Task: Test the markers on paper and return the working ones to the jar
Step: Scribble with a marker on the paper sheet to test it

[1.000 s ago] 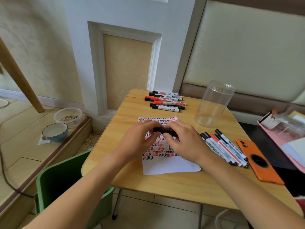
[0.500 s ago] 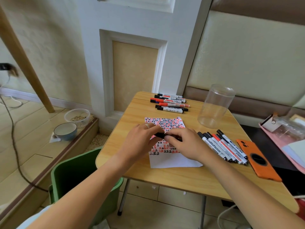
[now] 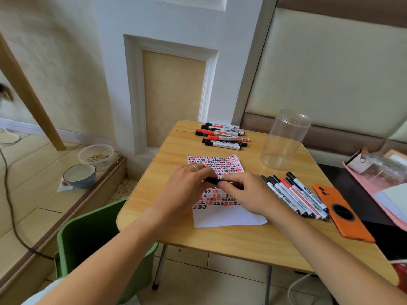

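Both hands meet over the white paper (image 3: 229, 216), which is covered with red and black test marks. My left hand (image 3: 187, 186) pinches the cap end of a black marker (image 3: 211, 179), and my right hand (image 3: 246, 192) grips its barrel. Most of that marker is hidden under my fingers. A row of several markers (image 3: 295, 195) lies right of the paper. Another group of several markers (image 3: 222, 136) lies at the table's far edge. The clear plastic jar (image 3: 284, 139) stands upright with nothing in it at the back right.
An orange phone (image 3: 343, 214) lies face down at the right of the wooden table (image 3: 167, 230). A green chair (image 3: 92, 236) stands at the table's left front. On the floor to the left are a bowl (image 3: 79, 175) and a clear container (image 3: 97, 154). A pink tray (image 3: 378, 183) sits at the far right.
The view has shifted, so the table sits further right and lower in frame. Both hands have stayed together on the black marker over the paper.
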### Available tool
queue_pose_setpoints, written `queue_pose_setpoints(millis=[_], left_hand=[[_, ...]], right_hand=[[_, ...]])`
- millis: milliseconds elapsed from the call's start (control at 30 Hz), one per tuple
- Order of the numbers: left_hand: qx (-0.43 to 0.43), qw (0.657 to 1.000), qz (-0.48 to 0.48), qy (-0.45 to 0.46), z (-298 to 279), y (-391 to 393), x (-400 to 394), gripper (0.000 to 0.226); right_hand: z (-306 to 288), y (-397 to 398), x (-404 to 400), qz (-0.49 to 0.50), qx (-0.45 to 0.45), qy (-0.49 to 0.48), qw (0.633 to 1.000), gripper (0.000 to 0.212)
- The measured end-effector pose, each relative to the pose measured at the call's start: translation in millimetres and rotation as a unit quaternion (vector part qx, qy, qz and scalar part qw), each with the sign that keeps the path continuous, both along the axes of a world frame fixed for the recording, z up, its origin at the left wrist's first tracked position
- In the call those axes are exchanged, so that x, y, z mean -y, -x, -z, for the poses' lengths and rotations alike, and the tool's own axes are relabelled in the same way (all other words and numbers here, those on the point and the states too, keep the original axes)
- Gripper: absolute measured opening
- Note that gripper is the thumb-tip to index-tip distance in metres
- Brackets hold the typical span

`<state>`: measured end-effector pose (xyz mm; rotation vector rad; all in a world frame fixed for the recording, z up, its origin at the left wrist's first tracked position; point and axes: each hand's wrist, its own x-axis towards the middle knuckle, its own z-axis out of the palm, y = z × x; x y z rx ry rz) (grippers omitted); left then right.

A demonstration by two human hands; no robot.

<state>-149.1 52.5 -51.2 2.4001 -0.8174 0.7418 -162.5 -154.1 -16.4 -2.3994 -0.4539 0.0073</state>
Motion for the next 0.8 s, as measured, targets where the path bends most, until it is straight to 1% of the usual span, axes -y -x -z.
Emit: queue_pose_setpoints(millis=[67, 100, 133, 167, 233, 333, 367, 400, 467, 500, 533, 567, 600, 700, 800], left_hand=[[-0.025, 0.999, -0.036, -0.002, 4.2, -5.2, 0.3, 0.013], [-0.046, 0.997, -0.060, -0.001, 6.8, -8.6, -1.1, 0.013], [-0.069, 0.994, -0.084, -0.004, 10.0, -12.9, -3.6, 0.015], [-0.090, 0.991, -0.100, -0.013, 12.9, -17.2, -6.4, 0.016], [-0.124, 0.986, -0.106, -0.042, 17.2, -24.5, -11.2, 0.017], [-0.156, 0.981, -0.098, -0.066, 19.0, -28.9, -11.7, 0.018], [-0.161, 0.980, -0.101, -0.067, 19.9, -29.4, -10.9, 0.018], [-0.163, 0.979, -0.106, -0.066, 21.0, -29.7, -9.8, 0.018], [-0.165, 0.977, -0.117, -0.066, 22.7, -29.6, -8.1, 0.018], [-0.169, 0.976, -0.121, -0.066, 22.6, -29.3, -7.5, 0.018], [-0.176, 0.975, -0.122, -0.066, 22.2, -29.3, -7.1, 0.018], [-0.182, 0.974, -0.122, -0.065, 21.6, -29.2, -7.0, 0.019], [-0.188, 0.973, -0.120, -0.065, 21.4, -29.8, -7.0, 0.021], [-0.196, 0.971, -0.115, -0.076, 22.4, -31.5, -8.0, 0.035], [-0.204, 0.965, -0.124, -0.106, 24.5, -35.1, -9.2, 0.052]], right_hand=[[5.2, -2.3, 3.8, 0.017, -0.002, 0.006, 1.000, 0.033], [7.5, -4.0, 5.9, 0.031, -0.005, 0.003, 1.000, 0.033], [9.7, -5.8, 8.4, 0.047, -0.015, -0.010, 0.999, 0.028], [11.6, -7.0, 10.8, 0.063, -0.029, -0.034, 0.997, 0.021], [14.8, -8.3, 12.7, 0.080, -0.048, -0.105, 0.990, 0.022], [17.0, -9.6, 11.7, 0.071, -0.058, -0.230, 0.969, 0.016], [16.7, -10.4, 10.6, 0.068, -0.075, -0.280, 0.955, 0.015], [16.6, -11.1, 8.9, 0.066, -0.112, -0.340, 0.931, 0.018], [19.0, -12.9, 7.5, 0.056, -0.197, -0.461, 0.864, 0.031], [21.3, -13.8, 7.1, 0.050, -0.218, -0.493, 0.841, 0.034], [23.6, -14.1, 6.3, 0.047, -0.221, -0.501, 0.835, 0.035], [25.8, -13.9, 5.0, 0.047, -0.212, -0.494, 0.842, 0.033], [27.4, -13.1, 3.1, 0.050, -0.195, -0.476, 0.856, 0.027], [32.2, -10.7, -4.0, 0.061, -0.124, -0.408, 0.903, 0.004], [37.1, -6.8, -9.6, 0.052, -0.082, -0.367, 0.925, 0.008]])
